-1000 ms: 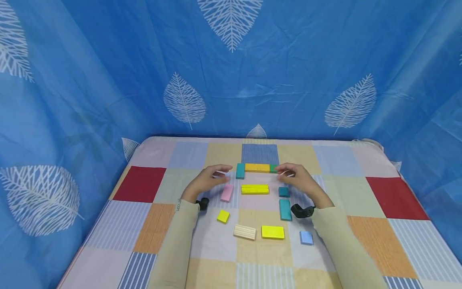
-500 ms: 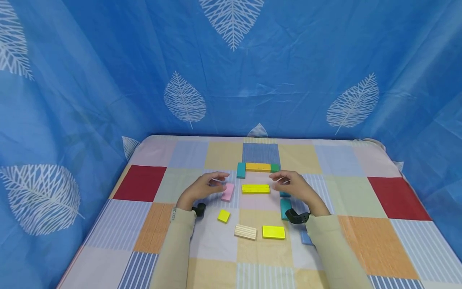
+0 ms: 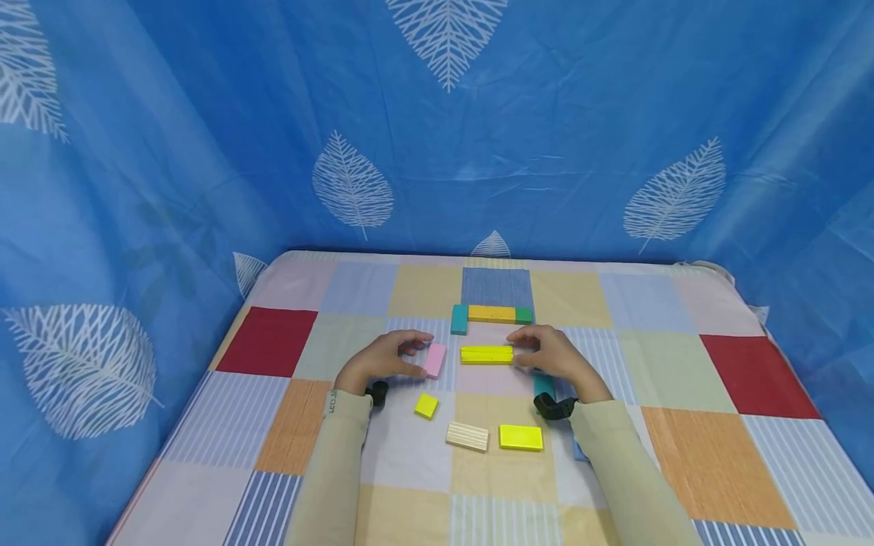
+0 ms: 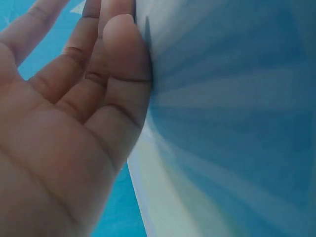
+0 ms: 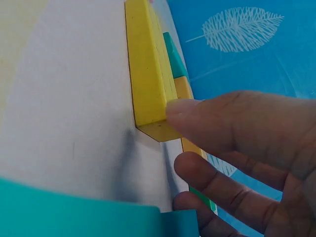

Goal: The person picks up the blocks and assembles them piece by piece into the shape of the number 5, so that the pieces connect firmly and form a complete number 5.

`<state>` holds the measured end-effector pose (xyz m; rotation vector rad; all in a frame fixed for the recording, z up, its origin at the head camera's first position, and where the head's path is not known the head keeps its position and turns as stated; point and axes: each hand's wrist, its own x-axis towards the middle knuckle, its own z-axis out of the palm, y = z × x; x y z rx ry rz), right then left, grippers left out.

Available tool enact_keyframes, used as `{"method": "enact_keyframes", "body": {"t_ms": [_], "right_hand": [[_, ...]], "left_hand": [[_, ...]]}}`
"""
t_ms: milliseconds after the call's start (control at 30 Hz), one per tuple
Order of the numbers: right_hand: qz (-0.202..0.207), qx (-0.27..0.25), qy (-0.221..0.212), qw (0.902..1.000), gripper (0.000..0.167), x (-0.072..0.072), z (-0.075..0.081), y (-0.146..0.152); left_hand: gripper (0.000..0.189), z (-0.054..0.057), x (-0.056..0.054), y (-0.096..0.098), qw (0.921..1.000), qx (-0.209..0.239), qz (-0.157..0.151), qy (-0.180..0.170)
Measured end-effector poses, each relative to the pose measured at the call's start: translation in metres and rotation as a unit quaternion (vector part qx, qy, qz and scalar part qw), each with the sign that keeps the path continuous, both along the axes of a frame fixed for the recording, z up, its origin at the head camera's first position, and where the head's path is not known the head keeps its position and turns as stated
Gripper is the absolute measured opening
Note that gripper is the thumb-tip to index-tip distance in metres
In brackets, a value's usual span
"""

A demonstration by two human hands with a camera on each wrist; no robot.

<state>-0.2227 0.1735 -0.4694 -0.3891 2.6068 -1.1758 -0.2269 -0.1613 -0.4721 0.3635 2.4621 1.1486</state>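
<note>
My right hand [image 3: 556, 355] is at the right end of a long yellow block [image 3: 486, 355], fingers loosely bent and apart. In the right wrist view its thumb [image 5: 212, 116] overlaps the near end of that yellow block; whether it touches cannot be told. My left hand [image 3: 378, 362] lies just left of a pink block [image 3: 435, 360], thumb tip close to the block's edge, nothing gripped. Behind the yellow block, a teal block [image 3: 460, 319], an orange block [image 3: 492, 313] and a green block [image 3: 523, 315] form a row. My right hand and wrist partly hide a teal block [image 3: 544, 385].
Nearer to me lie a small yellow block [image 3: 426, 406], a ridged wooden block [image 3: 467, 437], a yellow rectangular block [image 3: 521, 437] and a partly covered blue block [image 3: 580, 451]. A patchwork cloth [image 3: 273, 341] covers the table. Blue leaf-printed curtains [image 3: 546, 114] stand behind and beside it.
My right hand has come from the green block at the back row to the yellow block's right end. My left hand has drawn back slightly toward me, beside the pink block.
</note>
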Motion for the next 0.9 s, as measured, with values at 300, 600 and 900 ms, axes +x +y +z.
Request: {"method": "enact_keyframes", "body": {"t_ms": [300, 600, 900], "right_hand": [[-0.007, 0.036, -0.008, 0.9993, 0.032, -0.005, 0.001, -0.004], [-0.003, 0.041, -0.005, 0.9991, 0.03, -0.006, 0.001, -0.003], [-0.004, 0.043, -0.004, 0.9991, 0.031, -0.007, 0.0, 0.002]], "left_hand": [[0.061, 0.0, 0.0, 0.001, 0.9996, -0.027, -0.006, 0.01], [0.058, 0.002, 0.002, 0.005, 0.9994, -0.03, 0.003, 0.016], [0.056, -0.001, 0.002, 0.014, 0.9986, -0.045, 0.014, 0.024]]}}
